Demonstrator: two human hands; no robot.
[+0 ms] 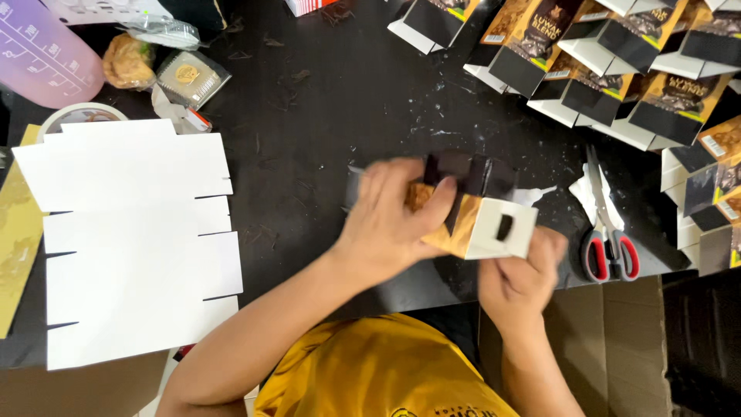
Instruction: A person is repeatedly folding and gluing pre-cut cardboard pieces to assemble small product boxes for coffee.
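Even overhead light, motion-blurred hands, soft shadows.

viewpoint: a single head-worn camera, above and just behind the hands, over the person's own chest.
direction: looks steeply down and forward onto the black tabletop [332, 100]; the far edge lies at the top of the frame.
nearness: close; the left hand [386, 220] and right hand [519, 274] sit just below the middle of the frame, slightly blurred.
frame edges: forearms enter from the bottom; the flat white card sheets [131, 239] left of the hands are cut off.
shared view: only one view.
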